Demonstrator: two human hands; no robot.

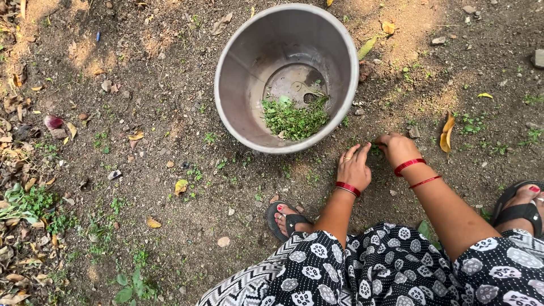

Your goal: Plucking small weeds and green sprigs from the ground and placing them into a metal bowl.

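Steel pot [238, 68] holding plucked greens [294, 118] sits near both hands.

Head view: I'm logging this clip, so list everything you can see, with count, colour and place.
Metal bucket: one, grey, on the ground at top centre.
Plucked greens: one small heap, green, on the bucket's bottom.
Small weeds: scattered, green, low on the soil; one tuft between the hands.
Dry leaves: many, yellow and brown, strewn about, thickest at the left edge.
Ground: bare brown soil with small stones.
Sandals: two, black, on the feet at lower centre and right edge.
Dress: one, black and white print, bottom edge.
Bangles: red, on both wrists.
Left hand: on the ground by the tuft.
Right hand: fingers at the tuft.
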